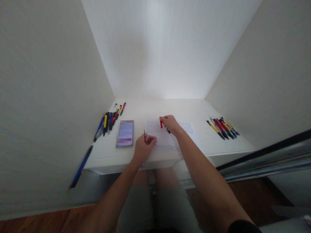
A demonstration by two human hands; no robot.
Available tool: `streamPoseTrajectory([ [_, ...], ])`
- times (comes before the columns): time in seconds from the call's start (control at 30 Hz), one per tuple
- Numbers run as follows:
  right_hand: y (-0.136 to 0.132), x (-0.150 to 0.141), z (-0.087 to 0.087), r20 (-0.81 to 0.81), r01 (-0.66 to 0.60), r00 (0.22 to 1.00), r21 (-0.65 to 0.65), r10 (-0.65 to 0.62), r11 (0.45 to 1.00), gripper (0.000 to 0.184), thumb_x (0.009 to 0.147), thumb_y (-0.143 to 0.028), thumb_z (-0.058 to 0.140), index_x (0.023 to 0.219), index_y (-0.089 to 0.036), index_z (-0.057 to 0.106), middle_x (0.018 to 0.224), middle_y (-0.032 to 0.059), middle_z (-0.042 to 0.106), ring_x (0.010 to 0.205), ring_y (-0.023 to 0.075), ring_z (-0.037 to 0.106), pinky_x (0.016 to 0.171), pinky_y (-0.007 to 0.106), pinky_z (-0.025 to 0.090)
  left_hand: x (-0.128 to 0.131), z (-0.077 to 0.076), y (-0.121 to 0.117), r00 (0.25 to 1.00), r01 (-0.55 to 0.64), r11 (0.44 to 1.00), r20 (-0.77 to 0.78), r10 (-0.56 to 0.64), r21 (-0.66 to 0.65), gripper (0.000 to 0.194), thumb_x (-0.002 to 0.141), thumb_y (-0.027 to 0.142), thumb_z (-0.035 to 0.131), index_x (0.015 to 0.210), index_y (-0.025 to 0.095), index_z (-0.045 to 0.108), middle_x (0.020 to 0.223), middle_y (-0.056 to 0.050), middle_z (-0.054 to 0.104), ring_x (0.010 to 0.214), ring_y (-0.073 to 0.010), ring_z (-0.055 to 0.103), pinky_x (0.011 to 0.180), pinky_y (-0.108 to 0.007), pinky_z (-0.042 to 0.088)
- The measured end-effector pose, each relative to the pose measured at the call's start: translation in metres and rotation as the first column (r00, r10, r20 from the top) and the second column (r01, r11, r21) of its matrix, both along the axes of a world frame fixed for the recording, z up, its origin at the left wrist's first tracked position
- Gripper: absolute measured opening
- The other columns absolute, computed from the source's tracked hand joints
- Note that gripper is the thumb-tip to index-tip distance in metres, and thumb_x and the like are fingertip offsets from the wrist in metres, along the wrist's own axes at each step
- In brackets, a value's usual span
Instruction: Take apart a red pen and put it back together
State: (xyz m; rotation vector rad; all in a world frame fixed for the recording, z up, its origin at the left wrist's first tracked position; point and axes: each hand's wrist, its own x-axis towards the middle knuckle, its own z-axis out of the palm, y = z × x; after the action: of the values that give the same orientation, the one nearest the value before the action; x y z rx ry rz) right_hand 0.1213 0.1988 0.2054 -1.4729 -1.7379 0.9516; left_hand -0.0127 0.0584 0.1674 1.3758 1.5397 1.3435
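A red pen (pixel 161 122) was pinched in the fingers of the right hand (pixel 171 124) over a sheet of paper (pixel 170 136) on the table (pixel 145 110). A thin dark refill (pixel 144 134) was held upright between the pressed fingers of the left hand (pixel 143 147), near a notepad (pixel 125 133). Pen groups (pixel 110 119) lay at both sides.

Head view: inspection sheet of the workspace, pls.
Surface: white desk set in a white alcove.
Job's things: red pen, thin pen refill, written paper sheet.
Clutter: pen pile at left, pen pile at right, a blue pen past the left edge, small booklet.
Grips: left hand pinches the refill; right hand holds the red pen.
Cables: nothing seen.
Surroundings: wood floor, metal rail at right.
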Motion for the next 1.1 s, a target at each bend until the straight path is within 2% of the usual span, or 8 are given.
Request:
streamPoseTrajectory([
  [0.17,-0.038,0.012,0.006,-0.436,-0.074,0.899,-0.041,0.049,0.996,0.025,0.093,-0.022,0.042,0.076,-0.019,0.059,0.078,0.0058,0.065,0.071,0.0121,0.062,0.066,0.022,0.056,0.001,0.001,-0.001,0.999,-0.039,0.999,0.013,0.039,0.011,0.032,0.078,0.026,0.071,0.068,0.022,0.041,0.083,-0.006,0.074,0.074,-0.0183,0.068,0.07,-0.031,0.052],
  [0.23,-0.054,0.014,0.002,-0.805,-0.179,0.593,-0.167,-0.029,0.97,0.017,0.09,-0.017,0.05,0.076,-0.019,0.059,0.077,0.0049,0.063,0.07,0.011,0.061,0.065,0.019,0.058,0.001,0.0,-0.002,0.998,-0.057,0.998,0.023,0.056,0.018,0.034,0.078,0.027,0.072,0.067,0.022,0.04,0.083,-0.006,0.074,0.076,-0.0182,0.068,0.07,-0.031,0.051],
  [0.3,-0.063,0.013,-0.004,-0.949,-0.312,0.251,-0.267,-0.192,0.912,0.013,0.085,-0.01,0.057,0.075,-0.018,0.061,0.074,0.0032,0.063,0.067,0.0097,0.06,0.062,0.015,0.058,0.001,-0.001,-0.003,0.998,-0.066,0.997,0.026,0.065,0.033,0.036,0.079,0.027,0.072,0.067,0.022,0.039,0.084,-0.006,0.074,0.076,-0.0178,0.068,0.07,-0.03,0.051],
  [0.33,-0.066,0.012,-0.008,-0.954,-0.36,0.145,-0.298,-0.263,0.884,0.013,0.084,-0.007,0.059,0.076,-0.017,0.061,0.072,0.0022,0.062,0.065,0.0087,0.06,0.061,0.013,0.058,0.001,-0.002,-0.003,0.998,-0.067,0.997,0.025,0.066,0.045,0.036,0.079,0.028,0.072,0.067,0.022,0.039,0.083,-0.005,0.073,0.075,-0.0175,0.068,0.069,-0.03,0.05],
  [0.47,-0.07,0.009,-0.016,-0.917,-0.406,-0.05,-0.344,-0.397,0.846,0.014,0.082,-0.003,0.062,0.077,-0.016,0.062,0.073,0.0013,0.067,0.064,0.0058,0.061,0.062,0.008,0.056,0.003,-0.005,-0.003,0.998,-0.058,0.994,0.018,0.056,0.095,0.037,0.077,0.025,0.073,0.066,0.022,0.038,0.078,-0.004,0.072,0.069,-0.0159,0.066,0.066,-0.028,0.05],
  [0.83,-0.073,0.01,-0.021,-0.922,-0.188,-0.062,-0.366,-0.383,0.911,0.012,0.081,-0.005,0.067,0.074,-0.015,0.066,0.072,-0.0009,0.069,0.065,0.0059,0.064,0.067,0.013,0.058,0.005,0.001,-0.005,0.997,-0.064,0.99,-0.035,0.069,0.127,0.041,0.079,0.024,0.073,0.064,0.022,0.035,0.077,-0.003,0.072,0.068,-0.0151,0.066,0.064,-0.027,0.051],
  [1.0,-0.082,0.009,-0.028,-0.943,0.072,0.247,-0.209,-0.22,0.975,0.008,0.076,-0.017,0.074,0.078,-0.017,0.066,0.07,-0.0027,0.067,0.065,0.0092,0.064,0.063,0.02,0.057,0.006,0.006,-0.008,0.989,-0.122,0.983,-0.07,0.132,0.135,0.038,0.081,0.025,0.071,0.064,0.022,0.037,0.079,-0.004,0.072,0.073,-0.0171,0.069,0.069,-0.029,0.052],
  [1.1,-0.086,0.01,-0.038,-0.889,0.132,0.437,-0.091,-0.14,0.987,0.013,0.078,-0.025,0.074,0.084,-0.018,0.065,0.073,-0.0021,0.067,0.066,0.0117,0.065,0.067,0.027,0.058,0.005,0.005,-0.009,0.982,-0.147,0.978,-0.094,0.162,0.148,0.036,0.081,0.025,0.071,0.064,0.022,0.039,0.081,-0.004,0.072,0.076,-0.018,0.07,0.071,-0.029,0.053],
])
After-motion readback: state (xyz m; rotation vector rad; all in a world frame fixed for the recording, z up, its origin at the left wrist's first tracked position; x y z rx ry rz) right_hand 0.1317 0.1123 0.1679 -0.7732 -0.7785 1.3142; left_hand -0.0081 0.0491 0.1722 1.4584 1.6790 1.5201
